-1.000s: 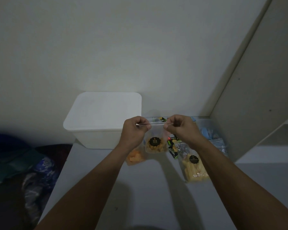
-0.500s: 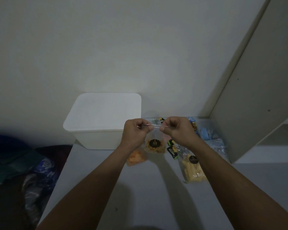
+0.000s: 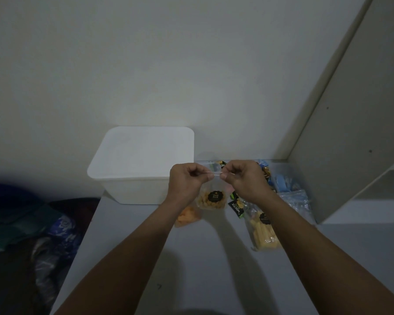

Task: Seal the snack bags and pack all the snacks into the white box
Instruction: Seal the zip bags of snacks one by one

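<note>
— What were the hands doing?

— Both were pinched on the top strip of a clear snack bag, held up above the table. The left hand had its fingers curled in, thumb and forefinger nipped tight on the strip. The right hand gripped the same strip the same way, its fingertips almost touching the left's.

— What was in the bag?

— Small golden balls, behind a round black label. It hung just right of the white box, which stood at the back of the table against the wall, its lid on.

— And the other snacks?

— An orange bag lay below the left wrist. A bag of yellow sticks lay beside the right forearm, with a small dark green packet and blue wrappers near it.
</note>
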Demonstrator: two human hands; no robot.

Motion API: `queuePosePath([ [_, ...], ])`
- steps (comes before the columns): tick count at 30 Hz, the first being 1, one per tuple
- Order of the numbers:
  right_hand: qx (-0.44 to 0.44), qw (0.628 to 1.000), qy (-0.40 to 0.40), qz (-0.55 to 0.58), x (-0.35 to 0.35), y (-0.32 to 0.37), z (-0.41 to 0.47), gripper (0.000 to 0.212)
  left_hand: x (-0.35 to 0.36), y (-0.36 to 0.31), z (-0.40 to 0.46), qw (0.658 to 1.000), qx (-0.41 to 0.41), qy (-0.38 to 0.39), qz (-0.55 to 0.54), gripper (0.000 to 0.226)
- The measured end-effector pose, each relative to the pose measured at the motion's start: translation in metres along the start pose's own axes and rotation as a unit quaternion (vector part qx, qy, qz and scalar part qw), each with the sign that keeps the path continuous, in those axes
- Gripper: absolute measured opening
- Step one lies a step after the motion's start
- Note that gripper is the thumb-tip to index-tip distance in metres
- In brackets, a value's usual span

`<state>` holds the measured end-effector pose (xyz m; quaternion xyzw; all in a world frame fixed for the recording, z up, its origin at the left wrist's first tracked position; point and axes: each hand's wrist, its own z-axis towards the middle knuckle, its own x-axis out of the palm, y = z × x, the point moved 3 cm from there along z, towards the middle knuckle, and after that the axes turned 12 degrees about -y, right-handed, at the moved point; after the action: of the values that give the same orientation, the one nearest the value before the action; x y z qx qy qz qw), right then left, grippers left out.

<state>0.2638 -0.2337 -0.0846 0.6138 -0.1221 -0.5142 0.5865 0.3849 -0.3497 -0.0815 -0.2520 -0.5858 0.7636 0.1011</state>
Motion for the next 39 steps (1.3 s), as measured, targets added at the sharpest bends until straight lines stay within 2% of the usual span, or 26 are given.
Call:
queuePosePath([
  [2,0.009,1.000,-0.010,0.007,0.000,-0.002,0.000,0.021,-0.002,0.000,0.001,1.000,-0.012,0.002,-0.021,0.009],
  [9,-0.028,0.999,0.020,-0.021,0.005,0.002,-0.002,0.004,-0.001,0.004,0.000,1.000,-0.008,0.009,0.007,0.008],
  [15,-0.049,0.996,0.010,-0.078,0.012,-0.001,-0.002,0.008,0.006,0.005,-0.004,1.000,-0.009,0.009,0.019,0.008],
  [18,-0.050,0.997,0.018,-0.056,0.012,-0.001,-0.003,0.006,0.004,0.006,-0.002,0.999,-0.010,0.006,0.031,0.006],
  [21,-0.026,0.999,0.017,-0.037,0.005,-0.004,-0.004,0.004,-0.003,0.005,0.002,0.999,-0.008,-0.003,0.033,0.004],
  [25,-0.005,0.999,-0.006,-0.036,-0.001,-0.003,-0.003,0.001,-0.001,0.003,-0.001,0.998,-0.011,0.058,0.018,0.010],
  [31,0.029,0.999,0.001,0.017,-0.010,-0.003,0.002,0.012,-0.003,0.001,0.006,0.999,-0.023,0.006,0.025,0.006],
  [36,0.036,0.999,-0.004,-0.001,-0.020,-0.008,0.004,0.012,-0.009,0.007,0.009,0.997,-0.064,0.008,-0.041,0.009],
  [39,0.042,0.999,0.005,0.011,-0.024,-0.009,0.004,0.012,-0.013,0.012,0.010,0.997,-0.061,0.011,-0.040,0.008],
])
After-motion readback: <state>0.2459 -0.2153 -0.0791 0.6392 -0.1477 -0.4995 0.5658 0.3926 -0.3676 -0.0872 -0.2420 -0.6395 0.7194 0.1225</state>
